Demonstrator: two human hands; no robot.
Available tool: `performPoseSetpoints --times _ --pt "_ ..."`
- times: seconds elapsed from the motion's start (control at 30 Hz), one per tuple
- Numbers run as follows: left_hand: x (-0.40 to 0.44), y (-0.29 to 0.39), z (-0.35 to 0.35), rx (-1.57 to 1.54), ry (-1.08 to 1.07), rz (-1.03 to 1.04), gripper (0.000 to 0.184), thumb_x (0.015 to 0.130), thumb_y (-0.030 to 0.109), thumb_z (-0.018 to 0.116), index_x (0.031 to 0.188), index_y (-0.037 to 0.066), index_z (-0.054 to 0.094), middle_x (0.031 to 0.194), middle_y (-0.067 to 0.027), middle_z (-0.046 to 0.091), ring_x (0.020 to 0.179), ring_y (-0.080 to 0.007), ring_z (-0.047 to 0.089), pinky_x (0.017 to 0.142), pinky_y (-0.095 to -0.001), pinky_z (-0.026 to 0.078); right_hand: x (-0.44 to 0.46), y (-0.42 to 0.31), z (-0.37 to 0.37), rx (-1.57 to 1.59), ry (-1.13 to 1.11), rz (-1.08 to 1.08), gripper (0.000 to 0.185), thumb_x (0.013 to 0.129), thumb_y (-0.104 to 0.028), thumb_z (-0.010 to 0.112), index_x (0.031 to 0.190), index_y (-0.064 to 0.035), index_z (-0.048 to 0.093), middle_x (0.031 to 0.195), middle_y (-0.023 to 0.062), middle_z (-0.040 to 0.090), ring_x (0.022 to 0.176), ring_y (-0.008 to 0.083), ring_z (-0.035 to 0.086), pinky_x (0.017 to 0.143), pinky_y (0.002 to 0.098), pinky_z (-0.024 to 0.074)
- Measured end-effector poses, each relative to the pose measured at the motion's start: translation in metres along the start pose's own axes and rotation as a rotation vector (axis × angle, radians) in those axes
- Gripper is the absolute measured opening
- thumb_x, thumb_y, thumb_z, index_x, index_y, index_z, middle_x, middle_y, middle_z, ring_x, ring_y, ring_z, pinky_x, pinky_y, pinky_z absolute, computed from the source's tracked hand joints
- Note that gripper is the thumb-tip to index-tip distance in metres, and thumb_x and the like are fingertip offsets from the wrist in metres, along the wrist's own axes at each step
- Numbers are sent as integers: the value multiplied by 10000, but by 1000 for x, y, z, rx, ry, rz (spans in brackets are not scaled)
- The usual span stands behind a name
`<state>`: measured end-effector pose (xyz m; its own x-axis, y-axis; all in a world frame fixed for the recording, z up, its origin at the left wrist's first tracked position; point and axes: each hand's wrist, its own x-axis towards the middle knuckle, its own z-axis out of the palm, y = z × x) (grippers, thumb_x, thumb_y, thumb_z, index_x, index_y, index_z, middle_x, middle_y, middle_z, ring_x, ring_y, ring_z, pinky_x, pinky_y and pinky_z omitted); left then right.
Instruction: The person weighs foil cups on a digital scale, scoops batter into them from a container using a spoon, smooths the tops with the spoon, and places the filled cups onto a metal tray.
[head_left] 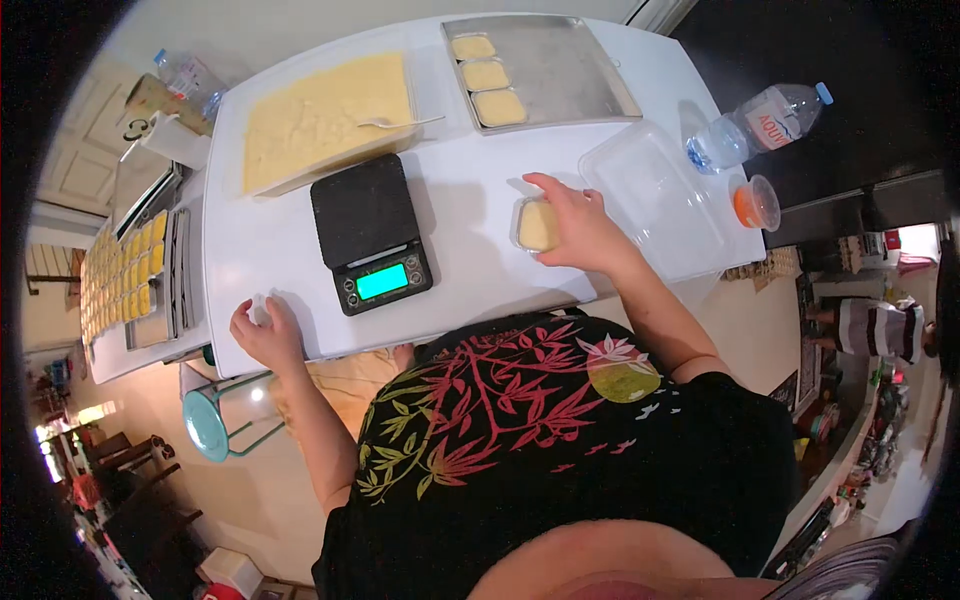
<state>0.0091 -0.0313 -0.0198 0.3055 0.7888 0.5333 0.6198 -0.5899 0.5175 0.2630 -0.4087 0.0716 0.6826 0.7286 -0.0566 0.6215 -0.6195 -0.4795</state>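
The right hand [582, 230] curves round a small square cup of yellow filling [538, 227], toward the table's [470, 225] near edge; whether it pinches cannot be told. The left hand [272, 335], fingers apart, is by the near left corner.

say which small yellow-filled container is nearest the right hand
The single container at the right hand, off the metal tray; three other containers sit on that tray.
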Motion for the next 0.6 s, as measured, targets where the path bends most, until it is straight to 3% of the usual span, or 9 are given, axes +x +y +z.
performPoseSetpoints --times 0.13,0.23,0.3,0.37,0.6 --pt "0 3 -3 3 -15 9 328 779 201 692 1015 3 579 1048 -204 549 987 -382 537 873 -449 435 17 4 -28 76 -130 51 994 572 -171 813 1422 -191 299 1170 161 590 1052 341 605 963 446 413" --pt "1 3 -3 -8 -18 12 327 777 198 689 1005 -6 574 1034 -206 547 973 -386 538 866 -454 435 51 23 -65 192 -113 -31 991 576 -120 805 1421 -198 293 1152 166 589 1013 336 613 914 405 461" --pt "0 5 -3 -8 -24 2 325 783 197 687 1011 -8 579 1037 -204 550 977 -375 539 865 -446 440 89 38 -86 105 -5 -89 1003 569 -69 795 1421 -207 283 1111 157 589 968 319 609 853 372 494" --pt "-1 2 -3 4 -24 -1 323 796 197 684 1026 -10 592 1051 -199 555 988 -353 541 866 -427 449 136 51 -110 109 13 -198 998 575 -66 793 1419 -209 280 1098 157 575 969 309 596 862 377 496" --pt "-1 12 -5 21 -18 -17 302 769 164 662 995 -8 557 1019 -202 541 966 -384 529 863 -457 433 301 59 -135 48 -53 -155 1062 515 -6 821 1418 -141 279 1157 151 551 996 295 583 849 388 508"
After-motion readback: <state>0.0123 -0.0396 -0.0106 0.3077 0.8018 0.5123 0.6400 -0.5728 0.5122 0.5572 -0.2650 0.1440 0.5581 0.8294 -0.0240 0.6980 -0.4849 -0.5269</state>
